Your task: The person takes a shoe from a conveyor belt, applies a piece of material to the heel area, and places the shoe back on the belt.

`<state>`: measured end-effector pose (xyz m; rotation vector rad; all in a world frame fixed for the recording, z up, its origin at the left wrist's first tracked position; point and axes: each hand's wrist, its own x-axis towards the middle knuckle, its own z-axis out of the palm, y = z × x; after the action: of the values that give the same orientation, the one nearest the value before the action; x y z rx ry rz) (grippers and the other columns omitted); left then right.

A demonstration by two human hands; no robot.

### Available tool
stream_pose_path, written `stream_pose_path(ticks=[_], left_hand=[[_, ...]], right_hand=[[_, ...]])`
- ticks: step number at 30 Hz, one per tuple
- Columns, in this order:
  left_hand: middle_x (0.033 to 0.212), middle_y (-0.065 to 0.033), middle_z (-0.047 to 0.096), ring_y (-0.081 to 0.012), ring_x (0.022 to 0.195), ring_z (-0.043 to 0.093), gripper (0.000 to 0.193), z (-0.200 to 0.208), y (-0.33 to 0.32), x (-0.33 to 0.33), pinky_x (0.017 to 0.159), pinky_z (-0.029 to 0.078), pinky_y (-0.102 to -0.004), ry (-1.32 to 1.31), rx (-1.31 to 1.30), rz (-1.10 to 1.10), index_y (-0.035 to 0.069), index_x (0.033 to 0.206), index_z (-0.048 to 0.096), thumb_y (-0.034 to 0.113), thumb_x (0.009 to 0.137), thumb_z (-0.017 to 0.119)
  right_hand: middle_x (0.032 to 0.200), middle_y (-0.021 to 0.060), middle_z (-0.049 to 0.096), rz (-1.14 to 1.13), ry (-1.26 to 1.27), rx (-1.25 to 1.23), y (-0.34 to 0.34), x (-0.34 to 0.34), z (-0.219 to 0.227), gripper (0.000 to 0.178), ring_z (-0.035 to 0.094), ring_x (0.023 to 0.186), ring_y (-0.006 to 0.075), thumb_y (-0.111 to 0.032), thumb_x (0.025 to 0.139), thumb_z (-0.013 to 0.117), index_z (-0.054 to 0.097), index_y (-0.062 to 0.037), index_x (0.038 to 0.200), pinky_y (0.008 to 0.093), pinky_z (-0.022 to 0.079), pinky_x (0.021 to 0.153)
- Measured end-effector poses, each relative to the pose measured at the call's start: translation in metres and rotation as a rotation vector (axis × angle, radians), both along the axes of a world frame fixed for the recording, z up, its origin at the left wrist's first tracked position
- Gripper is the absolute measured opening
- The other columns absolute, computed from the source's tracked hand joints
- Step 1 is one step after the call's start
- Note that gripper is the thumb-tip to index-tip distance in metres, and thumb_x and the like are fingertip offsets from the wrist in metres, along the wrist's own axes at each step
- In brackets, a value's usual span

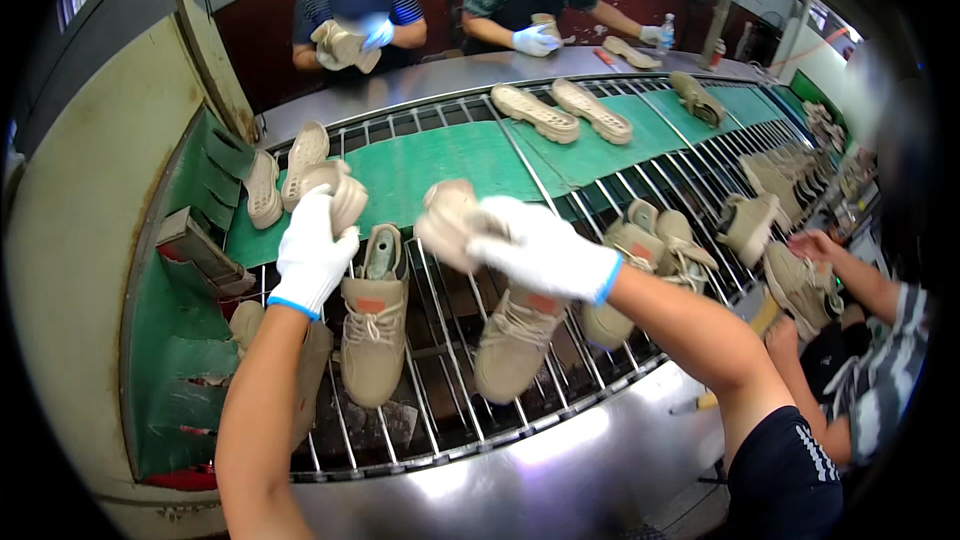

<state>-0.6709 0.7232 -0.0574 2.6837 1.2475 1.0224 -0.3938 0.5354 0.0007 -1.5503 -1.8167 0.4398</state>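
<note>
My left hand, in a white knitted glove with a blue cuff, grips a beige shoe sole above the left end of the conveyor. In its matching glove, my right hand is closed on another beige sole, which is smeared by motion. Below them, a beige lace-up shoe lies on the metal bars with its toe toward me. A second lace-up shoe rests to its right, partly behind my right hand. Two loose soles, one nearer and one farther, lie just beyond my left hand.
Torn green flaps line the conveyor's left opening. On the green mat are more soles. Several shoes stand to the right, near a co-worker's hand. Two gloved people work behind the far metal counter.
</note>
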Motion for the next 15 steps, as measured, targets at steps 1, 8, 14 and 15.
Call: stream_pose_path(ticks=[1,8,14,15], left_hand=[[0.133,-0.0214,0.066,-0.0418,0.121,0.064,0.054,0.017,-0.022,-0.008,0.103,0.053,-0.0468,-0.026,0.028,0.002,0.002,0.132,0.06,0.022,0.085,0.077],[0.127,-0.0299,0.067,-0.0495,0.115,0.067,0.066,0.041,-0.282,-0.116,0.101,0.055,-0.0535,-0.118,0.404,-0.203,-0.009,0.138,0.057,0.009,0.08,0.081],[0.13,-0.0246,0.064,-0.0509,0.121,0.064,0.059,-0.029,-0.513,-0.242,0.103,0.055,-0.0565,0.05,0.159,-0.131,-0.001,0.12,0.059,0.01,0.067,0.083],[0.133,-0.0252,0.063,-0.0517,0.124,0.063,0.061,-0.039,-0.534,-0.249,0.104,0.055,-0.0568,0.078,0.13,-0.054,-0.001,0.121,0.059,0.01,0.067,0.084]], right_hand=[[0.105,0.0227,0.067,0.047,-0.109,0.053,-0.042,-0.012,0.007,0.03,0.07,0.095,0.0414,-0.032,0.1,0.064,0.066,-0.0052,0.114,0.0483,0.057,0.085],[0.106,0.0172,0.062,0.39,-0.119,0.069,-0.321,-0.128,-0.076,0.023,0.067,0.085,0.0396,-0.026,0.098,0.066,0.063,-0.0072,0.11,0.05,0.056,0.074],[0.112,0.0186,0.063,0.448,-0.146,0.012,-0.397,-0.177,-0.066,0.03,0.069,0.087,0.0409,-0.027,0.099,0.067,0.063,-0.008,0.121,0.0498,0.058,0.078],[0.118,0.018,0.064,0.473,-0.114,0.015,-0.396,-0.173,-0.071,0.035,0.069,0.097,0.0416,-0.027,0.1,0.067,0.063,-0.0093,0.13,0.0489,0.058,0.086]])
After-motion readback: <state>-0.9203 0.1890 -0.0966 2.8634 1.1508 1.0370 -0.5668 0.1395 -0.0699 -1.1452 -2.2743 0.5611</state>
